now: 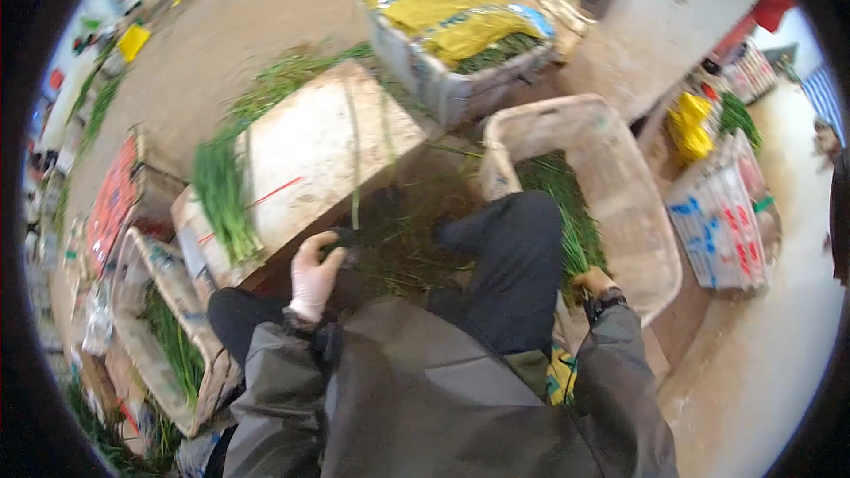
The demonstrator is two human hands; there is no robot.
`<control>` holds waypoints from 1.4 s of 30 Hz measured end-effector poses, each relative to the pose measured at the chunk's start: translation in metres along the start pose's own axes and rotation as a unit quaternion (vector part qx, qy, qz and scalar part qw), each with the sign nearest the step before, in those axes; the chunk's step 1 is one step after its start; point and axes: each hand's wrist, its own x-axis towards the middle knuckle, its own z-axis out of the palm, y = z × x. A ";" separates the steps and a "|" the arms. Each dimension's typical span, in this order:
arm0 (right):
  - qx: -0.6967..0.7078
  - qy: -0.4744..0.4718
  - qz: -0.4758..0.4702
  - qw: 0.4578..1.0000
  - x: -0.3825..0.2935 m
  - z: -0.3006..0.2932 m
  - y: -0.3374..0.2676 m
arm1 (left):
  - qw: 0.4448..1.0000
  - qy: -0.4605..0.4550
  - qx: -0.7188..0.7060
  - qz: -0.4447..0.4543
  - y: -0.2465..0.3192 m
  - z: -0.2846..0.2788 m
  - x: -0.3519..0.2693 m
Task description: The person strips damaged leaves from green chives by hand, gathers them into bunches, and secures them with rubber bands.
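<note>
My left hand (pixel 317 273), in a pale glove with the fingertips bare, hovers above my knee with thumb and fingers apart and nothing in it. A bundle of long green leaf stalks (pixel 226 202), probably chives, lies just beyond on an upturned white foam box (pixel 312 146). A red strip (pixel 279 191) rests on that board-like top beside the bundle. To my right, my right hand (pixel 593 282) reaches into a dirty white plastic tub (pixel 617 179), closed around the near end of loose green stalks (pixel 574 249). Its fingertips are partly hidden.
A foam box (pixel 425 83) of greens under a yellow sack (pixel 458 6) stands ahead. At left is a crate (pixel 179 285) with more stalks. A white container (pixel 720 212) stands right of the tub. Leaf scraps (pixel 285 83) litter the floor.
</note>
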 end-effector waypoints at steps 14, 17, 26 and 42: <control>0.436 0.117 0.030 0.892 -0.124 -0.049 -0.057 | 0.993 -0.037 -0.108 0.010 0.029 0.026 0.009; 0.457 0.070 0.024 0.886 -0.131 -0.056 -0.065 | 0.994 -0.031 -0.106 0.018 0.026 0.019 0.010; 0.467 0.088 -0.070 0.877 -0.165 -0.054 -0.078 | 0.989 -0.042 -0.144 0.010 0.028 0.018 0.008; 0.163 0.069 -0.050 0.983 -0.161 0.032 -0.122 | 0.992 -0.055 -0.116 -0.007 0.032 0.023 0.006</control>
